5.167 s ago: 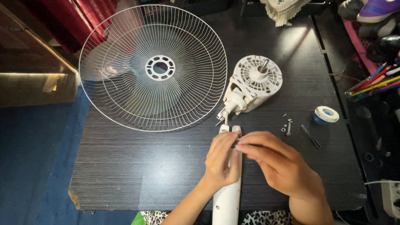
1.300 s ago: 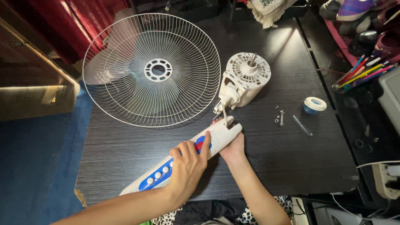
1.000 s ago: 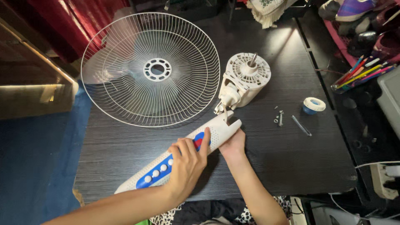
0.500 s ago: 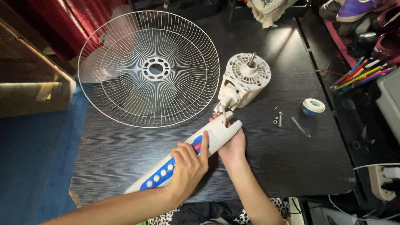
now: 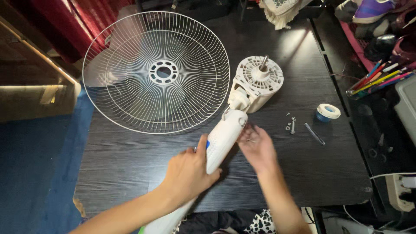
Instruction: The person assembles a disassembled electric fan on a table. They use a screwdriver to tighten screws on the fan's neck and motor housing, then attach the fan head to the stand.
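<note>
My left hand (image 5: pixel 187 172) grips the white fan neck column (image 5: pixel 222 138) around its middle; the column lies on the dark table (image 5: pixel 130 164), rolled so only a sliver of its blue button panel shows. Its far end meets the white motor housing (image 5: pixel 256 89), which stands with its shaft pointing up. My right hand (image 5: pixel 256 147) is just right of the column's far end, palm up, fingers apart, with what looks like a small metal part lying on the fingers. A white wire fan guard (image 5: pixel 157 71) lies at the far left of the table.
Several loose screws and nuts (image 5: pixel 290 125), a thin metal tool (image 5: pixel 314 133) and a blue-and-white tape roll (image 5: pixel 327 112) lie on the right. Coloured pencils (image 5: pixel 377 80) sit off the table's right edge. A power strip (image 5: pixel 401 190) is at lower right.
My left hand has rolled the column so the button panel faces away, and its far end has moved up to the motor housing. My right hand has come off the column's end and opened.
</note>
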